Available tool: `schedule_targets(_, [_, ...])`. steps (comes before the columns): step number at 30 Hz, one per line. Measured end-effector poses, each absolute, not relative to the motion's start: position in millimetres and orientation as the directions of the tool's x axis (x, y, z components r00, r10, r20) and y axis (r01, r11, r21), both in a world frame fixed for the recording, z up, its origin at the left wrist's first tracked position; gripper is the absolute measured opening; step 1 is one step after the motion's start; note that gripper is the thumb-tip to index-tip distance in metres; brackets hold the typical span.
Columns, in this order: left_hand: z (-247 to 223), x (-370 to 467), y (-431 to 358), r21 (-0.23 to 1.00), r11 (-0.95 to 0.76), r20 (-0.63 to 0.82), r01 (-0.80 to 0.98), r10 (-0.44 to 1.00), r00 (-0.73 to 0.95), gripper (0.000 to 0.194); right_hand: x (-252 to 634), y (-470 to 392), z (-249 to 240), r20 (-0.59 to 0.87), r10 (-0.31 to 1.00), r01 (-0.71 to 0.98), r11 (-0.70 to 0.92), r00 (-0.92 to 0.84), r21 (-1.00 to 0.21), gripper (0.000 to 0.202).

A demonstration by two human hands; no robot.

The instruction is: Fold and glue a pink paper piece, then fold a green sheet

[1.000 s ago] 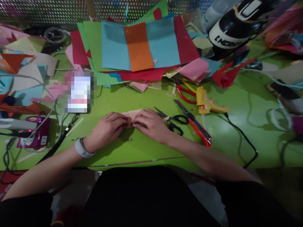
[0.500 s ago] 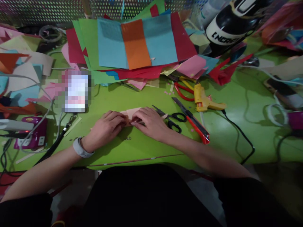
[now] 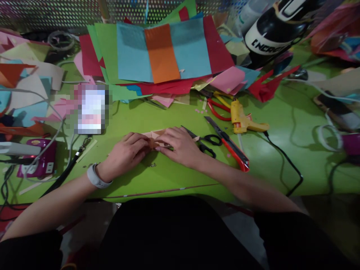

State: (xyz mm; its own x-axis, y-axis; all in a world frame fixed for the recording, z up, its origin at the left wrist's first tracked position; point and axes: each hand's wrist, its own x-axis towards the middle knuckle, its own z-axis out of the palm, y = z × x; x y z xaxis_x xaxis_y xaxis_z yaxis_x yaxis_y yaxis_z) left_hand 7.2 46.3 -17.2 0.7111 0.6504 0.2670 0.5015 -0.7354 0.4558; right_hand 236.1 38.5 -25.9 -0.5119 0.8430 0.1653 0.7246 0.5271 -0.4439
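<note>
Close in, the left hand [image 3: 128,150] and right hand [image 3: 182,146] nearly meet, both curled almost closed, pinching a folded strip of pale pink paper [image 3: 158,133] between them at the green counter [image 3: 174,176]. Just right of them lie black-handled scissors [image 3: 201,141], then a red box cutter [image 3: 227,143]. Beyond sit a yellow glue gun [image 3: 238,117] and red-handled pliers [image 3: 213,109]; farthest, stacked coloured sheets [image 3: 132,52] and a black bottle [image 3: 267,41].
</note>
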Motion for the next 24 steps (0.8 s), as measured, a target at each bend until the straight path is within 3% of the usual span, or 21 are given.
schedule_targets(2, [-17.6,6.8,46.2,0.452,-0.731,0.255,0.511,0.655,0.711,0.013,235.8,37.9,-26.8,0.209,0.870,0.744,0.491,-0.447,-0.453,0.034])
schedule_targets(4, [-18.0,6.2,46.0,0.454,-0.727,0.247,0.515,0.658,0.712,0.014,236.0,38.2,-28.0,0.254,0.882,0.758,0.472,-0.398,-0.451,0.053])
schedule_targets(7, [-17.7,5.5,46.0,0.461,-0.729,0.247,0.506,0.653,0.716,0.014,237.5,40.0,-30.5,0.245,0.870,0.754,0.494,-0.429,-0.433,0.071])
schedule_targets(12, [-15.0,5.6,45.9,0.472,-0.731,0.243,0.493,0.646,0.724,0.012,240.3,40.8,-29.8,0.211,0.793,0.699,0.606,-0.572,-0.380,0.036])
schedule_targets(16, [-14.6,7.1,44.6,0.470,-0.701,0.217,0.536,0.680,0.700,0.021,241.6,39.3,-26.9,0.286,0.740,0.681,0.672,-0.609,-0.289,0.033])
schedule_targets(19, [-18.5,7.8,42.6,0.375,-0.738,0.240,0.562,0.662,0.710,0.037,242.7,39.0,-27.4,0.329,0.698,0.650,0.715,-0.636,-0.258,0.031])
schedule_targets(24, [-26.3,7.3,37.1,0.171,-0.809,0.255,0.563,0.588,0.768,0.041,243.5,37.5,-27.2,0.306,0.677,0.639,0.735,-0.669,-0.227,0.031])
